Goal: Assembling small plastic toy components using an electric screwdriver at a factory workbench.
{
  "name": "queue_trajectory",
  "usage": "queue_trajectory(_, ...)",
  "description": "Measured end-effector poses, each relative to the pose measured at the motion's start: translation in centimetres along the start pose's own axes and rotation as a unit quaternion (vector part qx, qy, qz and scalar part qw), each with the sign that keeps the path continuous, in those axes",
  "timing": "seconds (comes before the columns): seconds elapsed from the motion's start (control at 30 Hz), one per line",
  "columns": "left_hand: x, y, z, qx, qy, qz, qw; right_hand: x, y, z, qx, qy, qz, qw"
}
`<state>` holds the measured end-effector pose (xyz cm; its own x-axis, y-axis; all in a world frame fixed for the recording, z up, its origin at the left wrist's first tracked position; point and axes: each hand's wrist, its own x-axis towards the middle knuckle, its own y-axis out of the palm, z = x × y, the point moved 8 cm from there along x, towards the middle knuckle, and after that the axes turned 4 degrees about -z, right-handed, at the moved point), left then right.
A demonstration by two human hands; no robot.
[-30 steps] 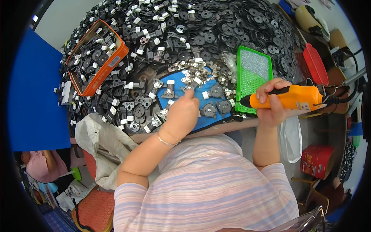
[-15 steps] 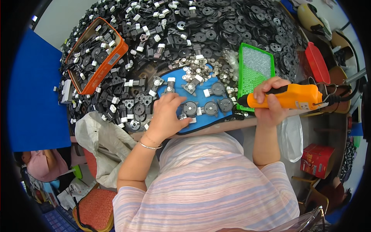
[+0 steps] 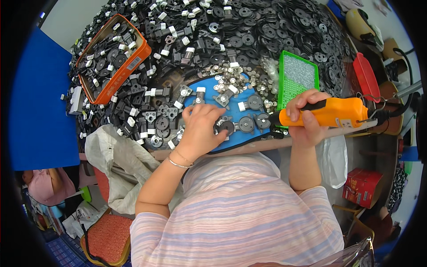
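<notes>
At a crowded workbench, a right hand (image 3: 308,119) is wrapped around an orange power screwdriver (image 3: 344,112), its black tip near a row of black disc parts (image 3: 246,124) on a blue mat (image 3: 238,140), while the left hand (image 3: 200,131), fingers spread, curves beside the leftmost disc (whether it grasps it cannot be told), near a green tray (image 3: 281,80) of small silver pieces (image 3: 299,71)

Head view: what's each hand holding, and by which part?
Right hand: orange electric screwdriver, gripped around the front part of its body. Left hand: curved beside a black wheel; can't tell whether it grips it.
</notes>
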<state>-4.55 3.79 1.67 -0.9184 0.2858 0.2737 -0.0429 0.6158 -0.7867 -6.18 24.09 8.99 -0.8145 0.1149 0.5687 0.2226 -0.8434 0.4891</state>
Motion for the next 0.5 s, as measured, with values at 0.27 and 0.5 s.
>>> queue_trajectory(0.27, -1.2, 0.7, -1.4, 0.06, -0.029, 0.017, 0.998, 0.0, 0.1, -0.2, -0.018, 0.013, 0.008, 1.0)
queue_trajectory(0.5, -1.5, 1.5, -1.3, 0.076, -0.003, 0.003, 0.997, -0.3, 0.3, -0.3, -0.038, 0.026, 0.016, 0.999)
